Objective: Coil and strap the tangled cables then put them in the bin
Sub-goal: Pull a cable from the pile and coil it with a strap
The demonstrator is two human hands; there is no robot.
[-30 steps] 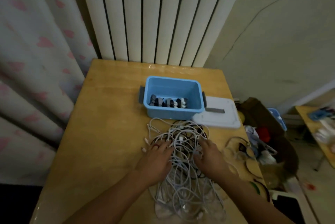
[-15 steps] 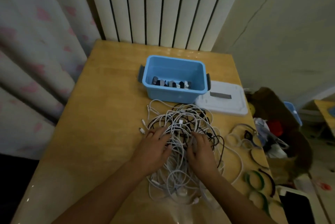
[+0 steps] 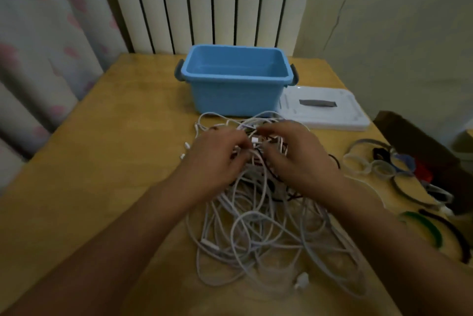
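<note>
A tangle of white cables (image 3: 258,228) with a few dark strands lies on the wooden table (image 3: 102,162), just in front of the blue bin (image 3: 238,93). My left hand (image 3: 217,159) and my right hand (image 3: 294,159) are on the far end of the pile, close together. The fingers of both curl down into the strands around a white connector (image 3: 254,139). From this low angle the bin's floor is hidden. Loose straps (image 3: 368,164) curled into rings lie to the right of the pile, with a green strap (image 3: 422,226) nearer me.
The bin's white lid (image 3: 322,111) lies flat to the right of the bin. A dark brown box (image 3: 419,141) of odds and ends stands off the table's right edge. A radiator (image 3: 204,3) and a curtain (image 3: 38,47) back the table.
Both hands moved from the middle of the pile to its far end near the bin, and their fingers curled into the strands. The view dropped lower, hiding the bin's contents.
</note>
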